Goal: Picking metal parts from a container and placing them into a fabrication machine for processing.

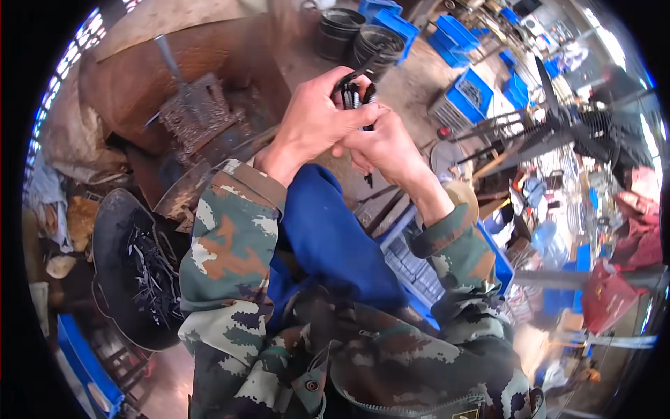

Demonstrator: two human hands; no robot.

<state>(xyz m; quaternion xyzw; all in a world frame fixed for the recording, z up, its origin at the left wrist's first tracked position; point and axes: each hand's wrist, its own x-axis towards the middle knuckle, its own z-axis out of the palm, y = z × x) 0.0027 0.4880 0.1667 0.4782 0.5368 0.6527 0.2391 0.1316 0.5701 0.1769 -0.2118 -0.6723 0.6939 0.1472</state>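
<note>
In front of me, both hands come together around a bunch of dark metal pieces (353,96) with some bright, shiny parts; their exact kind is too small to tell. My left hand (310,115) is closed over the bunch from the left, its thumb lying across it. From below right, my right hand (385,145) is curled against the same bunch and touches the left hand. A small dark tip (368,180) shows beneath the right hand, and I cannot tell whether it belongs to the bunch.
At left sits a black pan (125,272) with dark slivers in it. A rough plate with a handle (199,112) lies ahead left. Black buckets (340,33) and blue crates (452,43) stand farther off. A blue bin of grey blocks (412,269) is by my right leg; a fan (558,126) stands right.
</note>
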